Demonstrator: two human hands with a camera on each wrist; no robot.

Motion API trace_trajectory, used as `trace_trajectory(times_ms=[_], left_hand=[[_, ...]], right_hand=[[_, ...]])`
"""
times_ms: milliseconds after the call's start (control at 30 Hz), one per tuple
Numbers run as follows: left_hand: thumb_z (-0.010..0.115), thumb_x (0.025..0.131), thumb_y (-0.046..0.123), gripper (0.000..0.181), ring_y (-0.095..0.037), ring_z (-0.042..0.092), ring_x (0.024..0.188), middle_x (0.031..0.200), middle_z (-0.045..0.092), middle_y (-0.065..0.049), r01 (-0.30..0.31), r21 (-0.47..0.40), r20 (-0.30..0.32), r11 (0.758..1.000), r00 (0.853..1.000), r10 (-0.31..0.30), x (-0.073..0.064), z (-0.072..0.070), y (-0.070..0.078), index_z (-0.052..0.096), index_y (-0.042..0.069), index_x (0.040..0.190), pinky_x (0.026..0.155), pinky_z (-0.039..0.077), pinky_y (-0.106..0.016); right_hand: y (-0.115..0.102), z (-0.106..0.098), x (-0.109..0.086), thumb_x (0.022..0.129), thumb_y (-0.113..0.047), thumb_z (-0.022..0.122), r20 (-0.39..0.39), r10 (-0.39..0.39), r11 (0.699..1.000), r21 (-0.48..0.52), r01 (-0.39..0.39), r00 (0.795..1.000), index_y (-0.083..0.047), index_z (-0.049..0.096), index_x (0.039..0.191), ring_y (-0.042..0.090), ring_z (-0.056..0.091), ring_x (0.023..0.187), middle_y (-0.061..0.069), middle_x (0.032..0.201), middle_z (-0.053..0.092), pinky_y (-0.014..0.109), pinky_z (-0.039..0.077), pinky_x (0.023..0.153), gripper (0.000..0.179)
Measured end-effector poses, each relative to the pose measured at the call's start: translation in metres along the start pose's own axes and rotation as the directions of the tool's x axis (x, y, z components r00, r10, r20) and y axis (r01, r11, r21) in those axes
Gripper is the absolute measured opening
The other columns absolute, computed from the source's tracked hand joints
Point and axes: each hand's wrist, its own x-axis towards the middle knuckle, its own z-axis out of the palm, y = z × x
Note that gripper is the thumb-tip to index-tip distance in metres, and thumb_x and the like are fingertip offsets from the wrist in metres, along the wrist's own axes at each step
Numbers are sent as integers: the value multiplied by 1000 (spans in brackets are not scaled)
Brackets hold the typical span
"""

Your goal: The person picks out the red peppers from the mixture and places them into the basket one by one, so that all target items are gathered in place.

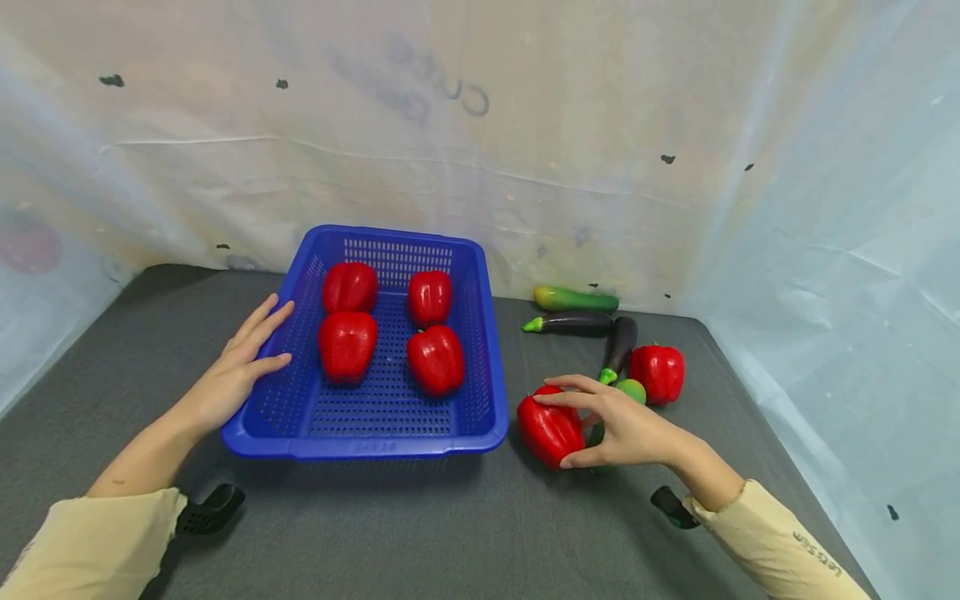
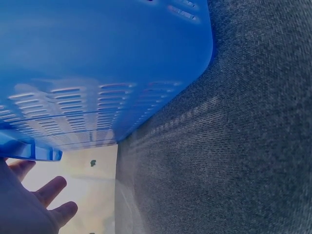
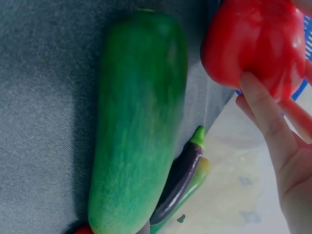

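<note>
A blue plastic basket holds several red bell peppers, set in two columns. My left hand rests on the basket's left rim with its fingers spread; the left wrist view catches the fingers beside the slotted wall. To the right of the basket, my right hand grips another red bell pepper between thumb and fingers. That pepper also shows in the right wrist view, near a thick green vegetable lying on the cloth. In the head view, the hand mostly covers this green vegetable.
Behind my right hand lie a green cucumber-like vegetable, a dark eggplant and a second eggplant. One more red bell pepper sits at their right. Pale sheeting rises at the back and sides of the grey-covered table.
</note>
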Motion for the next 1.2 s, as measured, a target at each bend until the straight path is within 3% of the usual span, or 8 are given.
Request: trace_trajectory(times_ms=[300,600,1200], left_hand=[[36,102,17,62,-48,-18,142,160,-17,-11,-10,-5,-9,1000,1000,10,-1,0,0,4,16,155,95,-6,-81],[35,102,17,62,-48,-18,142,161,-17,-10,-4,-5,-8,1000,1000,4,0,1,-1,4,17,156,96,-6,-80],[38,101,16,63,-48,-17,142,161,-16,-10,-12,-6,-10,1000,1000,12,0,0,2,6,16,156,97,-7,-79]], right_hand=[[-4,-7,-1,74,-30,83,-95,-65,997,-57,60,993,-22,52,138,19,58,114,8,146,40,25,55,79,72],[-4,-14,0,73,-30,84,-216,-154,986,-97,136,964,-20,53,138,21,53,121,3,146,41,27,56,78,73],[-12,-30,3,73,-25,85,-254,-201,977,-117,176,946,-18,54,137,25,55,119,8,145,43,32,57,76,71]])
